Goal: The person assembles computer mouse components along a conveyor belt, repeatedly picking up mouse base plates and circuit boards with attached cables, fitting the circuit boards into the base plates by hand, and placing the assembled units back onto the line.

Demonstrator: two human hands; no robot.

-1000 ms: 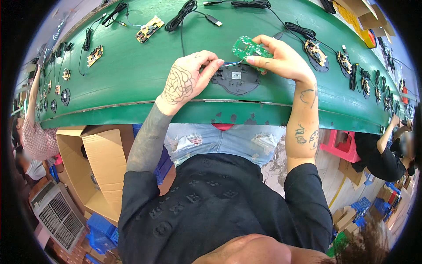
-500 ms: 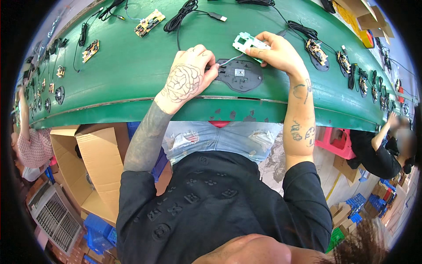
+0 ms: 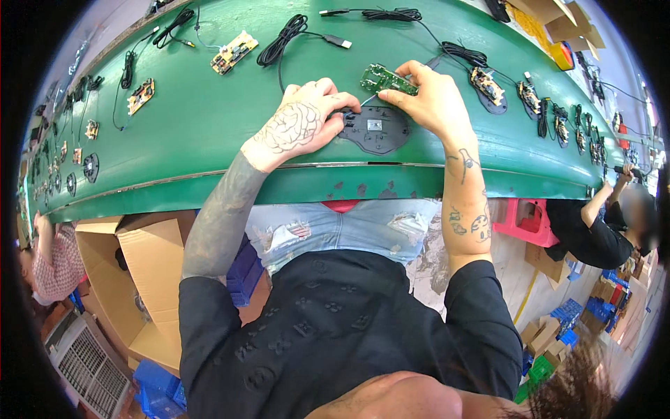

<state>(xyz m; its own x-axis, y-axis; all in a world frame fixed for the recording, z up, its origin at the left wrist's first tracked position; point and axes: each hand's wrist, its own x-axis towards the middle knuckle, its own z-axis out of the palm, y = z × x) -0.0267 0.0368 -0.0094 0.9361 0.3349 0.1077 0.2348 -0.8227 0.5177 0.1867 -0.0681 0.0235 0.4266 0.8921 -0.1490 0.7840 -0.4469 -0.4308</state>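
Observation:
A black mouse base plate [image 3: 380, 133] lies on the green conveyor belt in front of me. My right hand [image 3: 429, 94] grips a green circuit board [image 3: 388, 79] above the plate's far edge, thumb on the near side and fingers behind it. Thin wires [image 3: 370, 99] run from the board toward the plate's left end. There my left hand [image 3: 303, 115] bends over the plate, index finger and thumb closed about the cable end; the fingers partly hide it. The black coiled cable [image 3: 285, 38] with a USB plug lies just beyond that hand.
Yellowish circuit boards [image 3: 234, 52] with cables lie to the left along the belt [image 3: 209, 119]. More mouse bases with boards [image 3: 486, 87] lie at right. A cardboard box [image 3: 150, 272] and pink stool [image 3: 522, 222] stand below. Co-workers sit at both sides.
My right hand has tilted the circuit board, so its dark green face with parts shows instead of the pale one. My left index finger has stretched out further over the plate.

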